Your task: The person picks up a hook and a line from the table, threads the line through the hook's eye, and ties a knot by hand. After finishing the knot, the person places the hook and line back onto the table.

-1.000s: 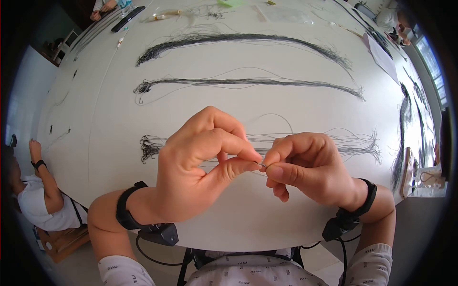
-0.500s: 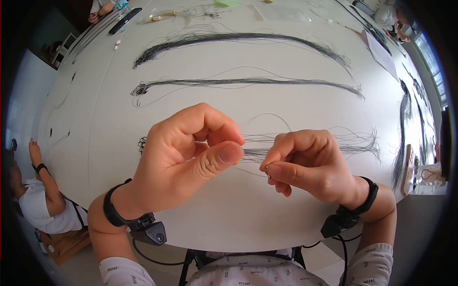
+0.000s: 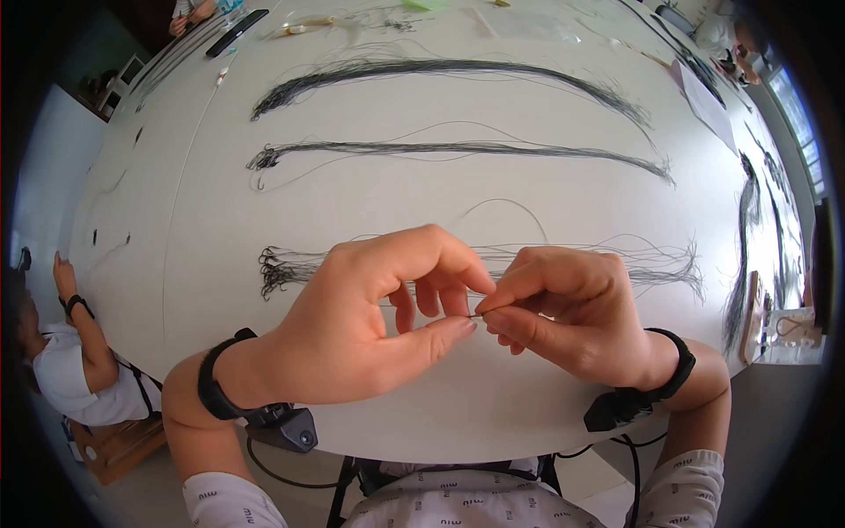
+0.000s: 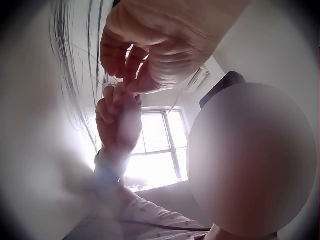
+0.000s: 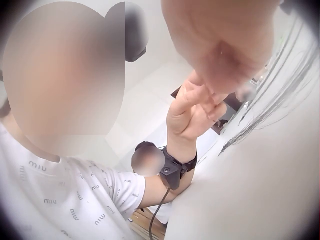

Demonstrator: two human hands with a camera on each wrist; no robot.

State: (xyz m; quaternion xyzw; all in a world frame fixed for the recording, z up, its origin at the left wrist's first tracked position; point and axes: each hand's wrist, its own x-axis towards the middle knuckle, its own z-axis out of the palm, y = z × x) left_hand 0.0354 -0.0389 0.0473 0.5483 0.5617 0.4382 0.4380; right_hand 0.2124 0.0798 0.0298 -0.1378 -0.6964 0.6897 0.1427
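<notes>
In the head view my right hand (image 3: 572,312) pinches a small dark fish hook (image 3: 477,314) between thumb and forefinger; most of it is hidden by the fingertips. My left hand (image 3: 378,308) comes in from the other side, its thumb tip right at the hook's protruding end and its forefinger arched over to the right fingertips. I cannot tell whether the left fingers grip a thread there. Under both hands lies a loose bundle of snelled hooks (image 3: 278,273), hooks at the left and thin lines fanning right. A single line (image 3: 506,201) loops above it.
Two more bundles of hooked lines, a thin one (image 3: 396,150) and a thick one (image 3: 422,67), lie farther back across the white table (image 3: 211,202). A clear plastic bag (image 3: 528,28) and a paper sheet (image 3: 704,106) are beyond. Other people sit around the edges.
My left hand drew back left from the hook half a second ago and has returned, with its fingers now more spread. The right hand has kept its pinch nearly in place.
</notes>
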